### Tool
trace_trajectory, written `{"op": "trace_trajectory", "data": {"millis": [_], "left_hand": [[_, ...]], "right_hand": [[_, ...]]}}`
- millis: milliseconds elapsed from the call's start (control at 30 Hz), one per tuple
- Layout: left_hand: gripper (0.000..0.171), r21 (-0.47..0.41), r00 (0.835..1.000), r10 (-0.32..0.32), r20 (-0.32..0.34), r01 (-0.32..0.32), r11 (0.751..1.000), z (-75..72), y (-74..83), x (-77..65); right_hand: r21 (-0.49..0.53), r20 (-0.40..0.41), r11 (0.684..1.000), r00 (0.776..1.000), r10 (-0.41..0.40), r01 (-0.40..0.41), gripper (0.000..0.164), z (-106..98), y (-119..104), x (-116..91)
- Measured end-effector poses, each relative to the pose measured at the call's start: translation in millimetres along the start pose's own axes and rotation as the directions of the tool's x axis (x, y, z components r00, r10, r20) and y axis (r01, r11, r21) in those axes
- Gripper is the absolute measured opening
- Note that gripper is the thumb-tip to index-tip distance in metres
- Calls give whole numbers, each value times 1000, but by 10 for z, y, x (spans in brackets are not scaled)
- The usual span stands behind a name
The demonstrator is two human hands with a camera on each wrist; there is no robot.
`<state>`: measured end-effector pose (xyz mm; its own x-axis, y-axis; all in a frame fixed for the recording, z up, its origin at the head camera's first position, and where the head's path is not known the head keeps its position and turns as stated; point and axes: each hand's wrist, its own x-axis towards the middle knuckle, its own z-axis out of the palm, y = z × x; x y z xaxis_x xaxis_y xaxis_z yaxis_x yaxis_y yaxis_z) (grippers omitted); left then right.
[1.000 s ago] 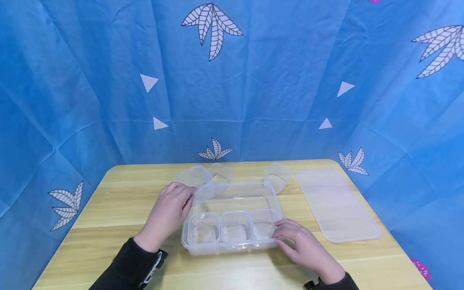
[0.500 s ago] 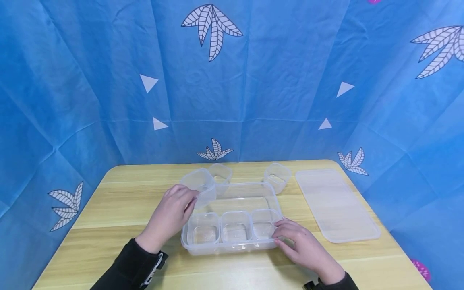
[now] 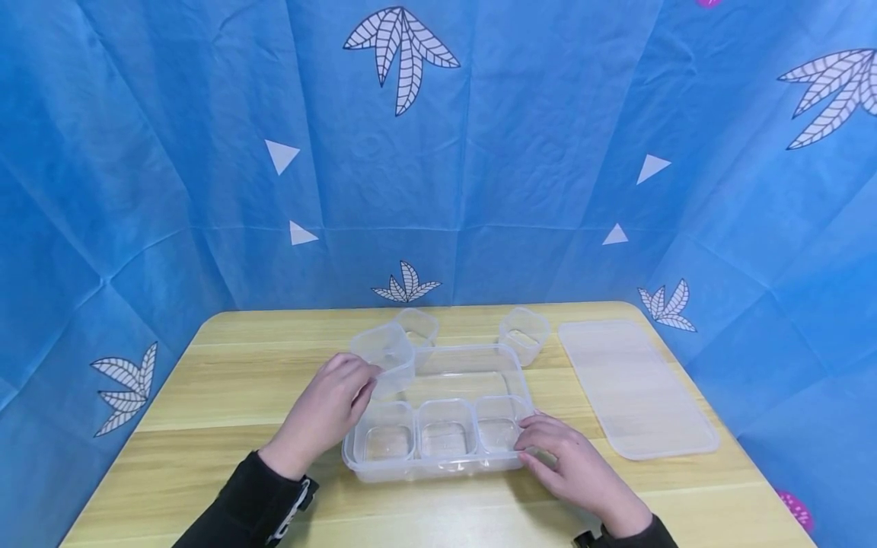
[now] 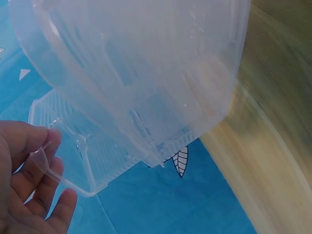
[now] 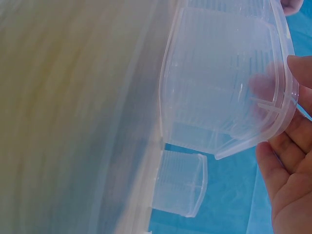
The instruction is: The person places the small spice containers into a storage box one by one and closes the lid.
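Note:
In the head view my left hand [image 3: 327, 403] pinches the rim of a small clear plastic container [image 3: 387, 350], tilted over the back left corner of a large clear plastic box [image 3: 438, 472]. The left wrist view shows thumb and fingers on either side of the rim of this small container [image 4: 73, 141]. Three similar small containers [image 3: 445, 438] stand in a row along the front of the box. My right hand [image 3: 575, 464] grips the box's front right corner, thumb outside and fingers over the rim; in the right wrist view they show through the box wall [image 5: 219, 83].
Behind the box, two more small containers stand on the wooden table [image 3: 226, 403]: one container [image 3: 421, 323] at the back left, another container [image 3: 526, 335] at the back right. A flat translucent lid [image 3: 637, 388] lies to the right. Blue curtain [image 3: 521, 190] surrounds the table's back and sides.
My left hand has carried the small container slightly right and toward me, over the back left of the box, turning it somewhat. The right hand and the box have stayed in place.

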<state>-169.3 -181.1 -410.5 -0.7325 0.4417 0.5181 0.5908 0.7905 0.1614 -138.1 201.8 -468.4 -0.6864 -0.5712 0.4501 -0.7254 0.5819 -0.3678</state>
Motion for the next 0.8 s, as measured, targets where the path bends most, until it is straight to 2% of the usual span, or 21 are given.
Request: {"op": "trace_trajectory", "data": {"millis": [133,333,433,567,800], "left_hand": [[19,7,1000,-1,1,1,1000,22,-15,-13],[19,6,999,-30,42,30,1000,60,-52,-24],[18,0,998,-32,59,32,999,70,-69,-20],[18,-11,996,-40,86,41,999,72,-70,-15],[18,-20,993,-39,111,41,999,98,-77,-29]], "right_hand": [[0,-5,1000,1000,-7,7,17,1,4,-3],[4,-6,1000,1000,-11,11,17,1,9,-2],[6,-4,1000,1000,-8,8,15,-1,13,-2],[6,-2,1000,1000,-12,12,3,-2,19,-4],[6,-3,1000,1000,-20,20,6,5,24,-11]]}}
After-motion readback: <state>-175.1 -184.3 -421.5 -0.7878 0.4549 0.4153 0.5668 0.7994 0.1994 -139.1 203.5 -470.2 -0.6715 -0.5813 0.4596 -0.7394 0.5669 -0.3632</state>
